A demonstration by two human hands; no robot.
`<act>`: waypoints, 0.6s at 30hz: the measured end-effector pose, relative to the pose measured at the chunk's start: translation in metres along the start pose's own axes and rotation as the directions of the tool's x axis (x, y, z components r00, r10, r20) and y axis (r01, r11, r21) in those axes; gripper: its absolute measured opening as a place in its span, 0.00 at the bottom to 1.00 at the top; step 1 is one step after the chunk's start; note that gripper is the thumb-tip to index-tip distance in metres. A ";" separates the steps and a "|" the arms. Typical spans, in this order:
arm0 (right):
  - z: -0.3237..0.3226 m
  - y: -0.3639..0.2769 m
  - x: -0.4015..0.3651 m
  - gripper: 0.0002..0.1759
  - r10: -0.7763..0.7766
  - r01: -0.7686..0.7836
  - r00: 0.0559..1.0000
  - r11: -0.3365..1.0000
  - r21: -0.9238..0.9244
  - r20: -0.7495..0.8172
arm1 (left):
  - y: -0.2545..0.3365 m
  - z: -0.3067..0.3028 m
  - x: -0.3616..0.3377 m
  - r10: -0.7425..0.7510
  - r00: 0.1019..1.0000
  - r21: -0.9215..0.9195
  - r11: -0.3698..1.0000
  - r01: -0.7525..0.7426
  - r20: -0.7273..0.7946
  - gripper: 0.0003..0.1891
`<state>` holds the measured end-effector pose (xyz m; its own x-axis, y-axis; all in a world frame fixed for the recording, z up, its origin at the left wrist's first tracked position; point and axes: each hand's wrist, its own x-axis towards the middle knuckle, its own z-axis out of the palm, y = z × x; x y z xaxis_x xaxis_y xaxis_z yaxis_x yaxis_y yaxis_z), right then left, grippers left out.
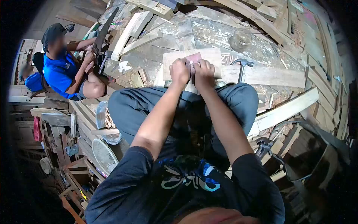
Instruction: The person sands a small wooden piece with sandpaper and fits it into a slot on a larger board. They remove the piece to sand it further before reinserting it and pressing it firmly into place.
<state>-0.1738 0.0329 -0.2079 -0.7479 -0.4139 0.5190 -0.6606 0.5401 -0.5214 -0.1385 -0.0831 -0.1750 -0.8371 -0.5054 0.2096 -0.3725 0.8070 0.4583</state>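
In front of my knees lies a flat, pale wooden board [169, 59]. Over it my left hand [179, 71] and my right hand [204, 74] are close together, knuckles up and fingers curled. Both hands seem closed on something small between them, mostly covered by the fingers, so its kind is not clear. A pinkish-red flat patch [193, 57] shows on the board just beyond my fingertips. To the right of my right hand, a claw hammer [242, 69] rests against a long plank [276, 76].
A clear round container [240, 40] stands beyond the board. Wood strips and shavings litter the floor. At left, a person in a blue shirt [61, 72] sits working with their hands. A pale bucket [104, 155] is by my left knee; a metal clamp-like tool [264, 146] lies right.
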 end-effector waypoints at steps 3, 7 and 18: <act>-0.003 -0.004 0.006 0.07 0.054 -0.052 0.994 0.998 -0.025 0.092 | -0.004 0.004 -0.002 0.105 0.991 -0.083 0.990 -0.112 -0.088 0.07; -0.004 -0.004 0.006 0.08 0.096 -0.095 0.984 0.995 -0.018 0.147 | -0.003 0.012 -0.005 0.099 0.988 -0.047 0.993 -0.106 -0.120 0.07; -0.003 -0.004 0.005 0.11 0.086 -0.086 0.995 0.996 -0.002 0.054 | 0.003 0.014 -0.003 0.052 0.993 -0.053 0.997 -0.057 -0.104 0.05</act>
<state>-0.1743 0.0309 -0.2016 -0.8041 -0.4052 0.4349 -0.5940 0.5751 -0.5625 -0.1429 -0.0751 -0.1869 -0.8089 -0.4920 0.3218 -0.3022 0.8175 0.4903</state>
